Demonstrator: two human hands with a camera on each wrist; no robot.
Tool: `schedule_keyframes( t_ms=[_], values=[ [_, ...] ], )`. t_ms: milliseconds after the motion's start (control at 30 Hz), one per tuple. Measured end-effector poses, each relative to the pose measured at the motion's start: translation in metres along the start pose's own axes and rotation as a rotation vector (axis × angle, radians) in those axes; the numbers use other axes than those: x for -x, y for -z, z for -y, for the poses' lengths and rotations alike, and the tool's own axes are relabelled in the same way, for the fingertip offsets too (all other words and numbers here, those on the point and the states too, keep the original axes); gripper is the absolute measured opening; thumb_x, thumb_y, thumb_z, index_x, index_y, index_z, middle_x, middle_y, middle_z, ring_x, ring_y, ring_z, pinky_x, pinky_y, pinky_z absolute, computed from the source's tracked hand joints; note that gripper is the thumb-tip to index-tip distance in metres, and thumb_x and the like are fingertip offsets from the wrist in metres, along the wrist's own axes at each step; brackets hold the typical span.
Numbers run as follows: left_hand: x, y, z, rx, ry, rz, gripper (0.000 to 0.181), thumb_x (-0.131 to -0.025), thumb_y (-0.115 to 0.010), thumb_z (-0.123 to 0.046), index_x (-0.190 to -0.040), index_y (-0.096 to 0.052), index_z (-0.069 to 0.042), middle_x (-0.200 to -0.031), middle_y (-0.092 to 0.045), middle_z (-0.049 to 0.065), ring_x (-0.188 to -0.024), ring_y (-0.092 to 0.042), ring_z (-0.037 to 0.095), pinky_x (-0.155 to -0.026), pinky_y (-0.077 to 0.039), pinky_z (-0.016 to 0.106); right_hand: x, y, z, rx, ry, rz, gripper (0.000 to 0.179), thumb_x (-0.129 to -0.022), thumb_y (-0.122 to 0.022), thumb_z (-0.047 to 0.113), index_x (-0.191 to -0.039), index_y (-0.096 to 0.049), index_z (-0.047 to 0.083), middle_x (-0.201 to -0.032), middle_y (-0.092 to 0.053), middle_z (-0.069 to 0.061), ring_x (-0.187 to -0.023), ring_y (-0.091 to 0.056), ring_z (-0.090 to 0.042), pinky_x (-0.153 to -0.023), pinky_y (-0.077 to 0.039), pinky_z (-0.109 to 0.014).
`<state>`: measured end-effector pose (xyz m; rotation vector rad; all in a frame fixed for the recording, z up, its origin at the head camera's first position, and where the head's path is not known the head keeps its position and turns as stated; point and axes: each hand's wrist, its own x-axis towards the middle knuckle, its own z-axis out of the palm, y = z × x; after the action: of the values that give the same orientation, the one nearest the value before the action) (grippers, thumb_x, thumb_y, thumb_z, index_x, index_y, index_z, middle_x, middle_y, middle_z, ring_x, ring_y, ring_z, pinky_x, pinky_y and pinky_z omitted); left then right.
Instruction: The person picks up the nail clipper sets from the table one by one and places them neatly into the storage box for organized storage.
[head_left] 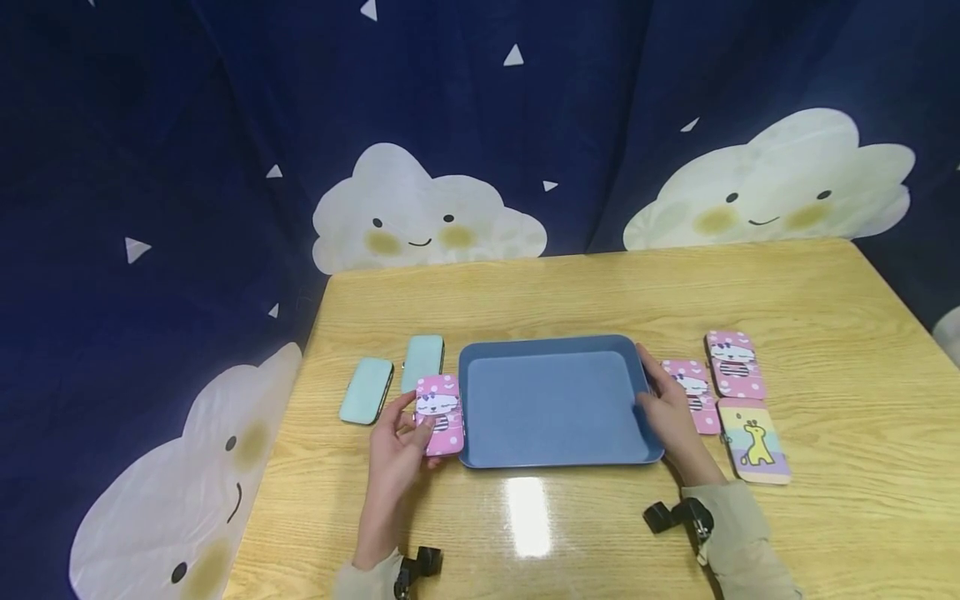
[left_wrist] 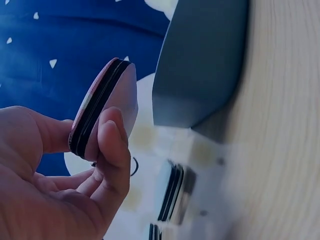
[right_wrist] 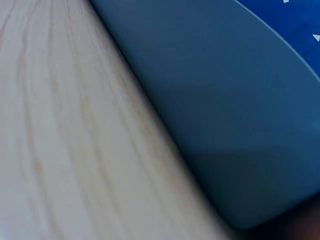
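My left hand [head_left: 400,446] pinches a small pink hinged case [head_left: 438,400] with a sleepy white animal on its face, held beside the tray's left wall. Seen in the left wrist view, the pink case [left_wrist: 117,95] has a dark band along its edge, between the thumb and fingers of my left hand [left_wrist: 75,170]. A shallow blue-grey tray [head_left: 555,408] sits on the table with nothing in it. At its right wall, my right hand [head_left: 670,412] grips the rim, thumb on the inner side. The right wrist view shows mostly the tray's outer wall [right_wrist: 215,110].
Two mint cases, one [head_left: 366,390] at the far left and one [head_left: 423,360] near the held case, lie on the wooden table [head_left: 585,533]. To the right lie two pink cases [head_left: 737,365] and a striped giraffe case [head_left: 753,442]. A dark blue cloud-print curtain [head_left: 585,125] hangs behind.
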<state>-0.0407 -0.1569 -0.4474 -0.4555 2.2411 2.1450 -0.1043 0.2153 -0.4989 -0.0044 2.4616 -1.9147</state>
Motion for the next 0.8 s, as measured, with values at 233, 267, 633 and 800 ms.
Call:
schedule_keyframes(
  t_ms=[233,267,633,800],
  values=[
    [-0.001,-0.016,-0.001,0.057,-0.018,0.053,0.053,-0.093,-0.061,0.006,-0.143,-0.045,0.0,-0.086,-0.052,0.011,-0.053,-0.062,0.018,-0.046,-0.054,0.037,0.0,0.001,0.0,-0.006,-0.007,0.0,0.077,-0.085,-0.04,-0.016,-0.157,-0.024,0.008,-0.163,-0.02,-0.013,-0.15,-0.012,-0.029,-0.115,-0.014,-0.018],
    [-0.001,-0.018,-0.001,0.064,-0.018,0.056,0.053,-0.092,-0.061,0.006,-0.143,-0.045,0.0,-0.086,-0.052,0.011,-0.053,-0.062,0.018,-0.046,-0.053,0.036,0.0,0.001,0.0,-0.008,-0.007,0.0,0.077,-0.085,-0.04,-0.017,-0.157,-0.024,0.008,-0.163,-0.02,-0.013,-0.15,-0.012,-0.029,-0.115,-0.014,-0.019],
    [0.001,-0.033,-0.002,0.075,-0.017,0.093,0.057,-0.092,-0.062,0.005,-0.145,-0.044,-0.003,-0.086,-0.052,0.012,-0.057,-0.065,0.02,-0.048,-0.056,0.038,-0.001,0.001,-0.001,-0.021,-0.006,-0.001,0.077,-0.085,-0.039,-0.018,-0.157,-0.024,0.007,-0.163,-0.019,-0.014,-0.15,-0.011,-0.03,-0.119,-0.009,-0.043],
    [0.003,-0.039,-0.002,0.087,-0.018,0.11,0.058,-0.091,-0.062,0.006,-0.145,-0.042,-0.003,-0.084,-0.05,0.01,-0.057,-0.064,0.019,-0.049,-0.056,0.039,0.0,0.001,0.001,-0.015,-0.002,-0.001,0.077,-0.085,-0.04,-0.017,-0.157,-0.025,0.008,-0.162,-0.02,-0.014,-0.15,-0.011,-0.03,-0.117,-0.012,-0.024]
  ],
)
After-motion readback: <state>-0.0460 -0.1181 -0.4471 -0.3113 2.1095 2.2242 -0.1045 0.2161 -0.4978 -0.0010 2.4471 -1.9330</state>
